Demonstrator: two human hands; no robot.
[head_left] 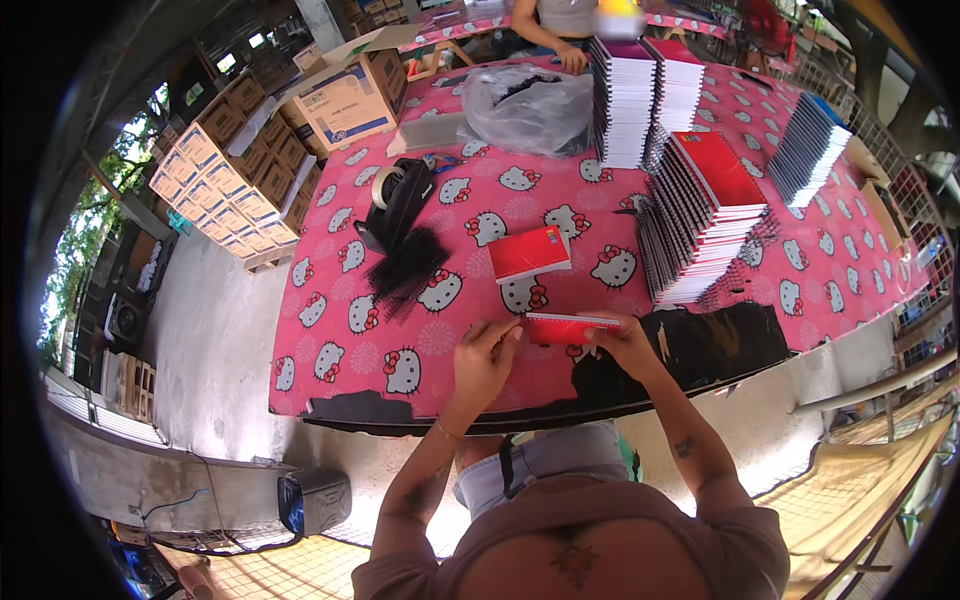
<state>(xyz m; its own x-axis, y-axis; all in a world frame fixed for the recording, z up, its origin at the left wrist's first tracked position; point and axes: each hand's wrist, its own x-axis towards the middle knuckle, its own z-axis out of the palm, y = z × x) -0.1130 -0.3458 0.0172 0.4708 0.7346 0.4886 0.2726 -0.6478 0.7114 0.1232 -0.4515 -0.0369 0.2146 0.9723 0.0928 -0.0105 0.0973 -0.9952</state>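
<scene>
One red notebook (568, 331) between your left hand (486, 362) and right hand (622, 343), over the pink tablecloth (440, 332)

Your right fingers grip its right end, hiding that corner; your left fingers curl by its left end, too small to tell whether they close on anything; the clear plastic bag (548, 128) blurs its dark contents, and the top edge cuts off a person (562, 18) opposite
</scene>
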